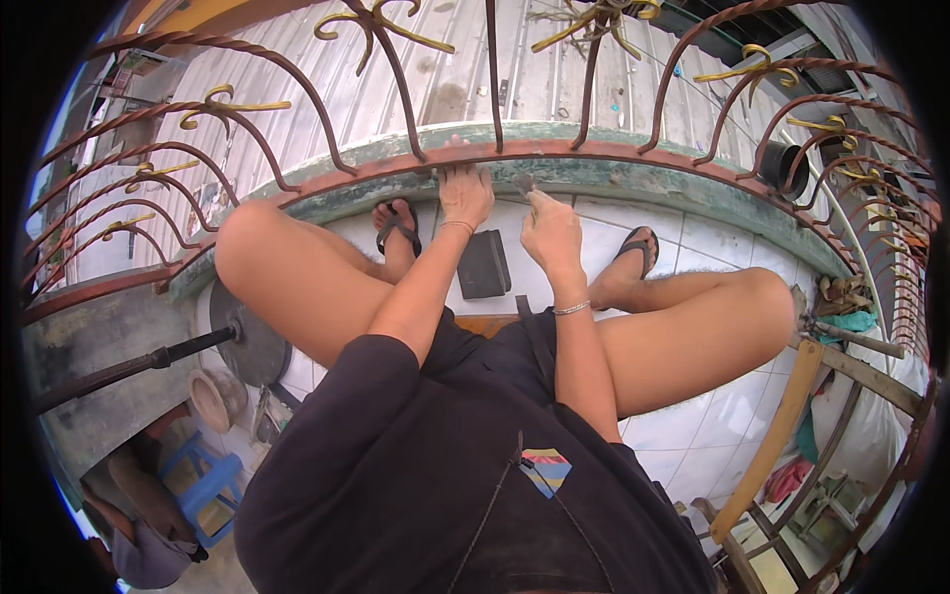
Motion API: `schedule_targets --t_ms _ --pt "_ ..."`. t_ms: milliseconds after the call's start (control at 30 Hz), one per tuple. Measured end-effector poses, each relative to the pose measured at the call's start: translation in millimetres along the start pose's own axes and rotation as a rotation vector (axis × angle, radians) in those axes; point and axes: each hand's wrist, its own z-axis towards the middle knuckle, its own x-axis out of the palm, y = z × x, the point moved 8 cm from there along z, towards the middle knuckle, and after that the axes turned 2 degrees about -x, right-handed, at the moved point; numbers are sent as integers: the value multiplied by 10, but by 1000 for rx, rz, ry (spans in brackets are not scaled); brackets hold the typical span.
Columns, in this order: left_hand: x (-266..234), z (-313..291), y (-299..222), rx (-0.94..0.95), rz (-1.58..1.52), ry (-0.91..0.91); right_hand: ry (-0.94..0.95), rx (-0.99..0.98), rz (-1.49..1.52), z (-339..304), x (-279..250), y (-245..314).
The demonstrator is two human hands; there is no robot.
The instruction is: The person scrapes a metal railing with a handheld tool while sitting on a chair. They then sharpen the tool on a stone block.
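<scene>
I sit with knees spread on a tiled balcony floor, facing a curved iron railing. My left hand (465, 193) rests with fingers spread against the red-brown bottom rail (554, 150) of the railing. My right hand (552, 230) is closed around a small tool (523, 183), likely a brush or scraper, whose tip points at the rail and the greenish ledge (633, 176) just below it. A dark rectangular block (483, 264) lies on the tiles between my feet, just below both hands.
The railing's twisted bars with gold scrolls (228, 104) arch overhead. A weight plate on a bar (247, 346) lies at my left. A black pot (784, 166) stands at the right end of the ledge. Wooden slats (782, 436) and clutter sit at the right. Corrugated roofing lies beyond.
</scene>
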Motion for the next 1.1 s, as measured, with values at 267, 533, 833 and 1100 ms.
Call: schedule_targets --t_ms 267,533,833,1100 --pt "-251 -225 -147 207 -268 -3 50 -64 1 72 209 203" --pt "9 -418 37 -271 -484 303 4 -68 -3 89 422 228" --pt "-201 -270 -117 82 -214 90 134 -13 -121 184 174 328" --pt "264 316 183 -26 54 80 188 -93 -3 92 -730 835"
